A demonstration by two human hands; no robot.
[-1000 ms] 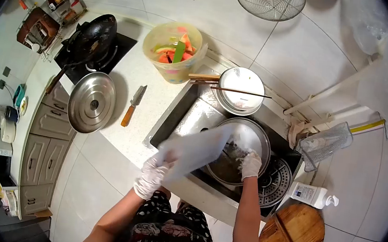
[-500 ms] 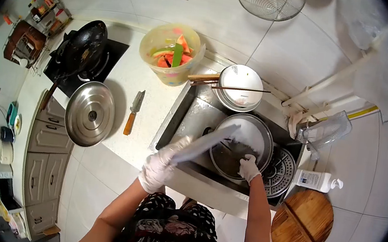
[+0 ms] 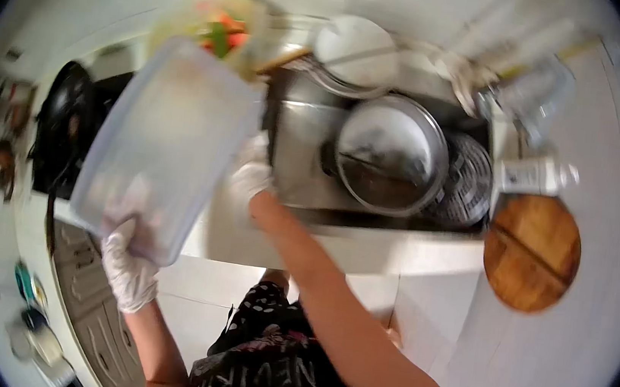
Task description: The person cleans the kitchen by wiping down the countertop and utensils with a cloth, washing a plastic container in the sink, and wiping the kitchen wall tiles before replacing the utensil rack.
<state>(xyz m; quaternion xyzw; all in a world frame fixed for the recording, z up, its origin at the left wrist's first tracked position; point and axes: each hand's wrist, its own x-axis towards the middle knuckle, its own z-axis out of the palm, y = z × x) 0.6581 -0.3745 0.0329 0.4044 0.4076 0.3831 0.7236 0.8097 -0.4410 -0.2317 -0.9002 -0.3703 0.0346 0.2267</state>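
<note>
A translucent rectangular plastic piece, a lid or shallow container, is held up over the counter. My left hand, in a white glove, grips its lower left end, with the thumb showing on the near side. My right hand, also gloved, is by its right edge and partly behind it; its fingers are blurred and I cannot make out whether they touch it. Right of that hand, a steel pot with murky water stands in the sink.
A bin with watermelon pieces stands behind the plastic piece. White bowls and chopsticks are at the sink's back edge. A perforated steel disc, a white bottle and a round wooden board are on the right; a black wok is left.
The view has turned left. My left hand has moved left with the plastic piece, which now shows its broad face. My right hand has left the pot and come over beside the piece.
</note>
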